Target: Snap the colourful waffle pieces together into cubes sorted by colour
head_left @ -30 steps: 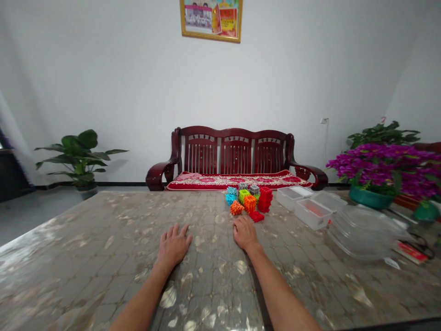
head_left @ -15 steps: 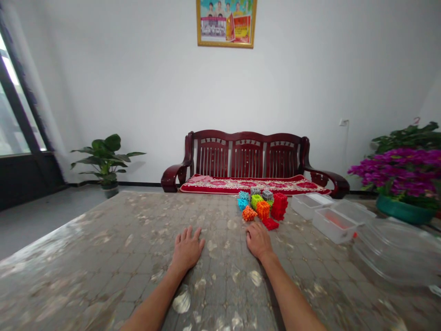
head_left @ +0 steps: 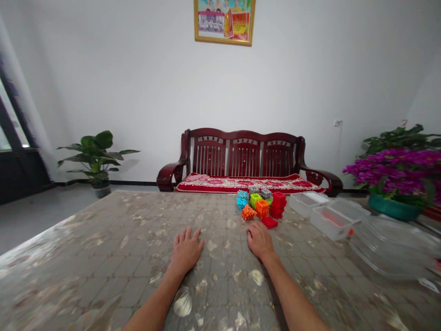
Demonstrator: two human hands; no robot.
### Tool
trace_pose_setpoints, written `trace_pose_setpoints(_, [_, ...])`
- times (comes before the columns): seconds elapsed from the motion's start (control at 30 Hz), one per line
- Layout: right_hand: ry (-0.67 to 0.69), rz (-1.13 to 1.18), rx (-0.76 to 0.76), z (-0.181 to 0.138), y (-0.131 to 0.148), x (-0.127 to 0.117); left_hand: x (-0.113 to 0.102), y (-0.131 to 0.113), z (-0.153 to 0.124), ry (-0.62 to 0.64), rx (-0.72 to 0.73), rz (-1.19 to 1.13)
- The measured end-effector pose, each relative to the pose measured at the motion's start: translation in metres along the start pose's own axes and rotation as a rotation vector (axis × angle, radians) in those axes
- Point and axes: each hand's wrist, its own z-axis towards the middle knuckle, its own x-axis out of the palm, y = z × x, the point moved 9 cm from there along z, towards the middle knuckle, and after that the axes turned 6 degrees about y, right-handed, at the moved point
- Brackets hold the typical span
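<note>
Palm down on the table, my left hand (head_left: 187, 248) is open with its fingers spread and nothing in it. My right hand (head_left: 259, 240) also rests on the table, fingers loosely bent, holding nothing that I can see. Just beyond the right hand are blocks of small interlocking plastic bricks: an orange cluster (head_left: 248, 212), an orange block (head_left: 262, 209), a flat red piece (head_left: 269, 222) and a tall red block (head_left: 278, 205). Behind them are blue pieces (head_left: 242, 202), a lime green block (head_left: 255, 200) and grey blocks (head_left: 265, 193).
A patterned cover lies over the table (head_left: 113, 257). To the right are clear plastic boxes (head_left: 330, 223), one with reddish pieces inside, and stacked transparent lids or containers (head_left: 392, 248). Purple flowers (head_left: 399, 170) stand in a green pot. A wooden bench (head_left: 244, 156) is beyond the table.
The view has shifted slightly, so the room's objects sit a little further left. Both hands and the brick blocks stay where they were on the table.
</note>
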Motion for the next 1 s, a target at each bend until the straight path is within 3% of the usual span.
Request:
trace_pose_setpoints(0.77, [-0.049, 0.002, -0.030, -0.0011, -0.0026, 0.0015, 0.0061, -0.0053, 0.0022, -0.001, 0.101, -0.075])
trace_pose_setpoints(1.0, [0.004, 0.146, -0.101, -0.0046, -0.0076, 0.0070, 0.0075, -0.0046, 0.0016, 0.037, 0.098, -0.087])
